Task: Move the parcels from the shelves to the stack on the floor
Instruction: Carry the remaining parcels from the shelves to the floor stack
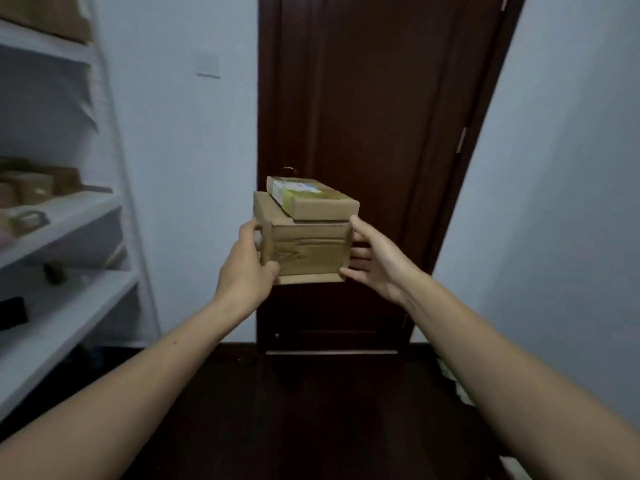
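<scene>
The dark wooden door [381, 133] filled the middle of what we saw, shut in its frame, with pale walls [571, 202] on either side of it. Down the left ran the white shelves [69, 220], stepped one above another, and below the door lay the dark floor [294, 410]. Two bare forearms reached forward from the lower corners and met in front of the door.

Between them we saw the larger parcel [308, 252], a plain brown cardboard box with tape across its near face. It was held up in the air, well above the floor and apart from the shelves. The smaller parcel [311, 199], flatter and bearing a pale label with a green patch, lay on top of it. It was turned a little askew, so that its near right corner reached the box's right edge.

The left hand [247, 271] gripped the larger parcel's left side, fingers wrapped round out of our sight and thumb pressed on the near face by the lower corner. The right hand [374, 261] clasped the right side, thumb up at the top corner and fingers curled behind and beneath the box.

More cardboard parcels [31, 190] sat blurred on a middle shelf at the left edge. A white switch plate [207, 65] hung on the wall left of the door. A small dark object [12, 311] lay on a lower shelf; we could not tell what it was.
</scene>
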